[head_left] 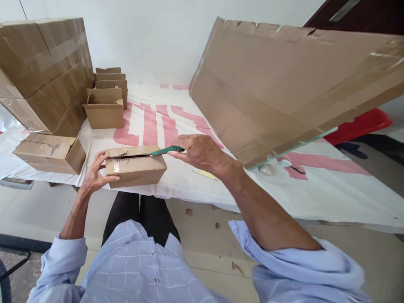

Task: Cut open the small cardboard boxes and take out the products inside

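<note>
A small brown cardboard box [139, 171] lies on the cloth-covered table near its front edge, right in front of me. My left hand [96, 173] grips its left end, thumb on the front side and fingers at the top edge. Between the top flaps runs a dark, ragged gap. In my right hand [200, 152] is a slim green cutter [167, 150], held between thumb and fingers. Its far end reaches the gap near the box's right side; the tip is hard to make out.
At left stand another small box [49, 152], a tall stack of taped cartons [59, 67] and a row of open-topped boxes [104, 114]. A large cardboard sheet [284, 84] leans at right. Near it lie a tape roll [267, 169] and a yellow strip [205, 173].
</note>
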Tool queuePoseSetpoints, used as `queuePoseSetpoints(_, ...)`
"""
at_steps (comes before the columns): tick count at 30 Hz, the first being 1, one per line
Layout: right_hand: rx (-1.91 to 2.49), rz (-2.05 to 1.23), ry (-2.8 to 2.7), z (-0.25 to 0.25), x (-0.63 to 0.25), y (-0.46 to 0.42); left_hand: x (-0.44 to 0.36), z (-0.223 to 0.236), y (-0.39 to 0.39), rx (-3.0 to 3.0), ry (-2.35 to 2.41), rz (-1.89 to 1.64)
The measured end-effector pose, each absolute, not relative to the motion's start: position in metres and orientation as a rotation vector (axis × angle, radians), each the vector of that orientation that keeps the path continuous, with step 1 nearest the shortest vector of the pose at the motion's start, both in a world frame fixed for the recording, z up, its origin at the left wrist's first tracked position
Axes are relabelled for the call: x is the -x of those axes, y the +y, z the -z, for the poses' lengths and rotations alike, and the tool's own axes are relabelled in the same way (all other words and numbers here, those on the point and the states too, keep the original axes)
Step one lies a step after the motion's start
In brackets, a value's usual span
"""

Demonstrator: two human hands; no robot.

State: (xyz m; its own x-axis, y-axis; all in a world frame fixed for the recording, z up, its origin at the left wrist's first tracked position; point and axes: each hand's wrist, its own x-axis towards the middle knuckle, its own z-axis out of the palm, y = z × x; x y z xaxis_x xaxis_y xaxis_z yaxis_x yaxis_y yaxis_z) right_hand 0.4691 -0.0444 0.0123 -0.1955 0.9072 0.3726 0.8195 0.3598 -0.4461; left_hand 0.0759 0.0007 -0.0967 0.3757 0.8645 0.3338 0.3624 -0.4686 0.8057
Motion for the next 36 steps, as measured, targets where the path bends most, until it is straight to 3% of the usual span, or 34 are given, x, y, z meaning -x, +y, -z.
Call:
queuePoseSetpoints(3,1.498,-0.138,-2.128,-0.021,-0.506,-0.053,-0.074,0.098,0.003,-1.985,1.076,-1.039)
queuePoseSetpoints(6,1.519,-0.07,-1.86,-0.005,-0.532,-0.059,-0.073,0.098,0.004,-1.989,1.085,-1.032)
queuePoseSetpoints(14,1.669,-0.198,-1.739,0.154,-0.476,-0.051,-0.075,0.085,0.006,-1.883,0.989,-0.982)
queuePoseSetpoints(18,1.725,-0.156,-1.797,0.191,-0.459,-0.051,-0.075,0.083,0.006,-1.882,1.051,-0.958)
queuePoseSetpoints(28,1.329,-0.434,-1.57,0.142,-0.436,-0.052,-0.074,0.081,0.008,-1.898,1.088,-0.919)
queuePoseSetpoints(36,1.34,-0.388,-1.552,0.119,-0.415,-0.062,-0.075,0.081,0.006,-1.924,1.101,-0.921)
